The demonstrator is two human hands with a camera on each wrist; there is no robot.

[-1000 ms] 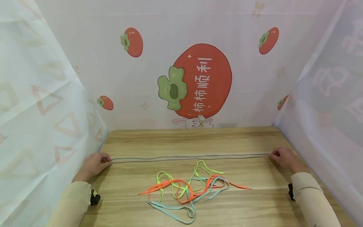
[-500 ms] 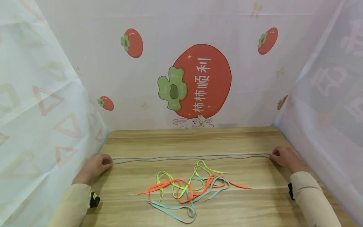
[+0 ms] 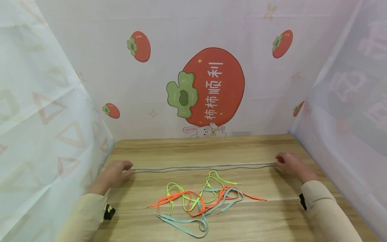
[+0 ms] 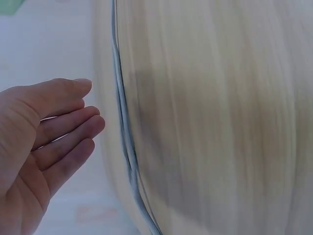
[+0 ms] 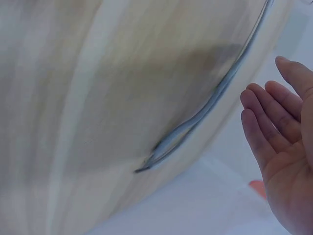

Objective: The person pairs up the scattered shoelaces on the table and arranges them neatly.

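Observation:
A grey-blue shoelace lies doubled across the wooden table in the head view, its two strands nearly straight and side by side. At its left end, my left hand hovers over the table; the left wrist view shows the fingers relaxed and apart from the lace. My right hand is by the other end. Its fingers are loosely extended with nothing in them, while the lace's dark tip rests on the tabletop.
Nearer the front of the table lies a loose tangle of shoelaces: neon yellow-green, orange and pale blue. White printed cloth hangs behind and on both sides of the table.
Both hands have let go of the grey-blue shoelace's ends and moved inward, toward each other. The lace stays stretched out on the table, and the coloured laces have not moved.

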